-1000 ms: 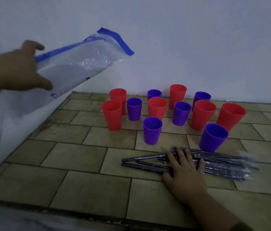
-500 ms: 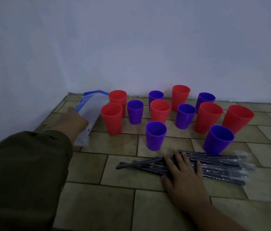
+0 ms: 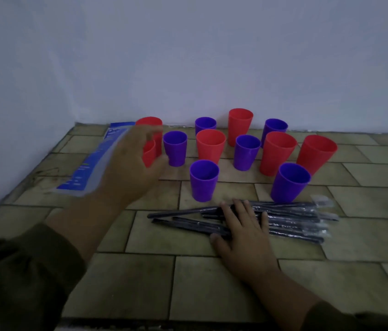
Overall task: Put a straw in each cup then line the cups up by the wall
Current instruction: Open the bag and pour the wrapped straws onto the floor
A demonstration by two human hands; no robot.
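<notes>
Several red and purple cups stand upright in a loose cluster near the back wall, among them a front purple cup (image 3: 203,180), a right purple cup (image 3: 289,182) and a tall red cup (image 3: 240,125). None holds a straw. Dark wrapped straws (image 3: 288,217) lie in a pile in front of the cups. My right hand (image 3: 243,230) rests flat on the pile's left part, fingers straight. My left hand (image 3: 128,166), blurred, hovers with spread fingers in front of the leftmost red cup (image 3: 149,156) and hides most of it.
A clear plastic bag with blue print (image 3: 92,168) lies on the tiled surface (image 3: 140,283) at the left, beside the side wall (image 3: 9,115). The back wall (image 3: 212,56) runs right behind the cups. Bare tiles stretch toward me and to the right.
My left hand set the plastic bag down at the left, let go of it and moved right toward the leftmost red cup. My right hand stayed on the straws.
</notes>
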